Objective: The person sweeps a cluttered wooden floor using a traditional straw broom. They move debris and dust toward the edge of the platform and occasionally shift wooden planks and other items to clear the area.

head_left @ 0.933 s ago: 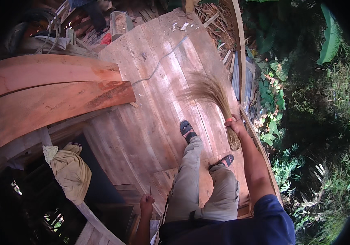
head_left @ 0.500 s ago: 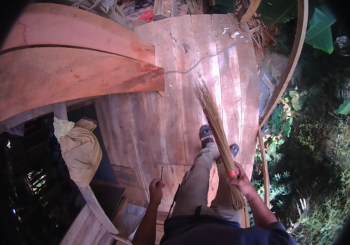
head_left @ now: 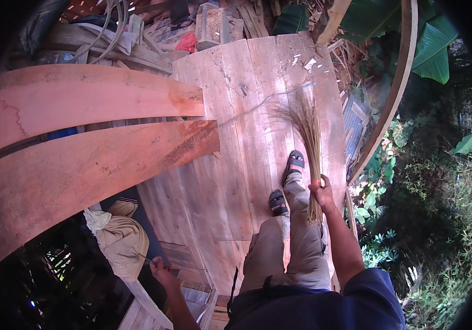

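Observation:
My right hand (head_left: 322, 193) is closed round the red-bound lower part of a stick broom (head_left: 313, 148). The broom's thin bristles fan out over the wooden floor and are blurred at the tips. Below the grip, the butt ends of the sticks hang in front of my trouser leg. At the lower left, my left hand (head_left: 162, 269) is closed on a thin dark stick (head_left: 146, 258), whose exact kind is too small to tell. That hand is nearest to a tan cloth (head_left: 123, 242) draped over a wooden rail.
Two broad reddish planks (head_left: 104, 151) jut in from the left above the plank floor (head_left: 236, 181). A bluish line (head_left: 266, 100) crosses the boards, and wood scraps (head_left: 309, 64) lie beyond. A curved wooden rail (head_left: 387, 113) edges the right side, with plants outside.
The broom has swung forward and more upright, its bristles now spread. My left hand has moved left, toward the cloth. My feet have shifted, and the view has turned.

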A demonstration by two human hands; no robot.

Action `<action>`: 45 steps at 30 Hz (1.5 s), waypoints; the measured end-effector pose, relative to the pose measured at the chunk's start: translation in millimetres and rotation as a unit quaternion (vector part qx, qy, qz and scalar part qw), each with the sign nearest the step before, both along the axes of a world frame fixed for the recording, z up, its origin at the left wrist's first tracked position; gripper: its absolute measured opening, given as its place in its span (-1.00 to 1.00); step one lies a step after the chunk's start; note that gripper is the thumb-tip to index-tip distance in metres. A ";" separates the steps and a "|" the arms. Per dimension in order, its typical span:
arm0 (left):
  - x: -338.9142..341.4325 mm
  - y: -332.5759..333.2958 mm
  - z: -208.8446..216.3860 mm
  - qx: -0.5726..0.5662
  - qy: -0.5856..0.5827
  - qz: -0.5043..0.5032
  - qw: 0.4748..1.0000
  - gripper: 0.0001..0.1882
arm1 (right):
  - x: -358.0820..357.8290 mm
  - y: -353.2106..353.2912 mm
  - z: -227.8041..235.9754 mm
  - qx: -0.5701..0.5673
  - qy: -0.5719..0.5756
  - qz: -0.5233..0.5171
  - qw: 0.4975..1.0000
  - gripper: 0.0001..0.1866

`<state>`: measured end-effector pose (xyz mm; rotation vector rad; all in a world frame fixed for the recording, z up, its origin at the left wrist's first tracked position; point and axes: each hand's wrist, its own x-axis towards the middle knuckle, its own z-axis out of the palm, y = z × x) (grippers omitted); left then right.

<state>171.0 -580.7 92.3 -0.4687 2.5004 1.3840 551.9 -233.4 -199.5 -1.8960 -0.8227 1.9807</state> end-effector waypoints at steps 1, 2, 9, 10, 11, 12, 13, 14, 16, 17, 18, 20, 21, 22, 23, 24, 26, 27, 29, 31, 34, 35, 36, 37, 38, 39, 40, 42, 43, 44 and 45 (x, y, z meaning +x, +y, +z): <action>-5.5 12.0 -3.8 -0.009 -0.013 -0.017 1.000 -0.90 | 6.6 7.3 27.0 0.038 -0.055 0.008 0.998 -0.17; -7.6 21.4 -8.5 -0.018 -0.024 -0.027 0.999 -0.90 | 6.9 18.1 67.9 0.089 -0.037 0.031 0.995 -0.15; 72.5 111.4 -49.0 -0.083 -0.169 -0.113 0.976 -0.92 | -88.0 16.4 119.2 0.018 0.154 0.104 0.982 -0.12; 82.6 119.1 -46.7 -0.093 -0.194 -0.126 0.968 -0.92 | -123.8 27.5 109.3 -0.035 0.217 0.102 0.970 -0.12; 87.9 126.0 -44.6 -0.103 -0.204 -0.143 0.963 -0.92 | -152.9 38.2 84.6 -0.081 0.260 0.103 0.957 -0.11; 90.2 133.7 -44.2 -0.113 -0.219 -0.168 0.955 -0.92 | -173.5 50.7 51.7 -0.122 0.297 0.097 0.942 -0.10; 87.4 142.3 -43.6 -0.128 -0.230 -0.188 0.946 -0.92 | -187.6 66.7 14.7 -0.066 0.238 0.140 0.959 -0.12; 80.4 147.8 -41.3 -0.143 -0.237 -0.205 0.939 -0.91 | -196.0 86.1 -12.2 -0.014 0.178 0.187 0.966 -0.13; 63.1 139.4 -35.0 -0.168 -0.237 -0.201 0.935 -0.90 | -182.5 115.5 -31.3 -0.052 0.096 0.029 0.994 -0.16; 51.1 134.4 -35.2 -0.171 -0.232 -0.195 0.938 -0.90 | -165.9 127.5 -36.9 -0.067 0.067 -0.072 0.993 -0.17; 39.0 130.8 -37.3 -0.171 -0.225 -0.188 0.941 -0.89 | -141.2 132.5 -43.4 -0.052 0.053 -0.163 0.984 -0.16; 17.0 113.2 -50.9 -0.179 -0.220 -0.196 0.938 -0.89 | -105.3 132.4 -40.7 0.013 0.037 -0.247 0.968 -0.15; 5.6 96.6 -63.4 -0.190 -0.220 -0.200 0.936 -0.89 | -94.8 128.5 -29.3 0.055 0.034 -0.242 0.968 -0.15; -7.1 89.8 -71.0 -0.204 -0.219 -0.202 0.933 -0.89 | -81.4 125.0 -17.9 0.098 0.030 -0.239 0.966 -0.15; -13.1 92.6 -72.7 -0.204 -0.232 -0.207 0.929 -0.88 | -87.4 116.9 12.3 0.109 0.009 -0.235 0.966 -0.15; -17.5 101.1 -72.5 -0.206 -0.242 -0.209 0.925 -0.88 | -101.3 111.9 55.4 0.083 -0.015 -0.234 0.969 -0.14; -31.6 107.4 -76.0 -0.221 -0.260 -0.251 0.906 -0.84 | -146.4 95.8 134.6 0.040 -0.037 -0.288 0.956 -0.15; -35.0 120.4 -73.0 -0.216 -0.254 -0.292 0.896 -0.82 | -174.0 83.9 177.1 0.017 0.022 -0.231 0.973 -0.13; -57.3 138.9 -69.4 -0.217 -0.253 -0.344 0.878 -0.80 | -245.3 76.6 217.0 -0.033 0.125 -0.157 0.979 -0.08; -73.3 141.8 -74.0 -0.227 -0.257 -0.363 0.867 -0.79 | -299.4 76.5 211.1 -0.075 0.211 -0.127 0.966 -0.07; -91.3 155.6 -70.3 -0.222 -0.274 -0.318 0.880 -0.83 | -393.4 118.4 153.8 -0.112 0.313 -0.053 0.942 -0.13; -95.0 151.0 -73.0 -0.217 -0.259 -0.317 0.886 -0.78 | -424.8 140.1 128.7 -0.130 0.323 -0.019 0.937 -0.17; -98.9 147.3 -78.6 -0.225 -0.263 -0.309 0.886 -0.78 | -453.7 170.0 106.7 -0.154 0.360 0.007 0.920 -0.12; -102.6 144.2 -86.3 -0.230 -0.271 -0.307 0.883 -0.79 | -483.2 193.0 75.2 -0.150 0.394 -0.012 0.907 -0.25; -105.8 138.9 -92.5 -0.237 -0.278 -0.306 0.879 -0.79 | -506.5 218.7 49.1 -0.187 0.424 0.012 0.886 -0.34; -105.8 128.1 -101.6 -0.227 -0.283 -0.306 0.880 -0.79 | -523.9 245.1 26.1 -0.219 0.453 0.037 0.863 -0.43; -108.3 137.9 -107.4 -0.217 -0.302 -0.310 0.875 -0.79 | -534.9 267.1 -1.2 -0.215 0.427 0.021 0.878 -0.47; -110.4 158.2 -94.5 -0.205 -0.334 -0.291 0.873 -0.78 | -537.5 264.9 -33.9 -0.193 0.357 -0.085 0.910 -0.49; -114.7 153.3 -97.2 -0.213 -0.350 -0.282 0.868 -0.80 | -530.1 255.4 -41.8 -0.166 0.307 -0.176 0.921 -0.48; -114.6 145.2 -100.2 -0.215 -0.340 -0.294 0.867 -0.81 | -523.7 250.2 -41.6 -0.135 0.256 -0.260 0.921 -0.47; -114.4 130.7 -102.1 -0.216 -0.327 -0.300 0.870 -0.81 | -514.1 232.7 -35.0 -0.107 0.200 -0.298 0.927 -0.43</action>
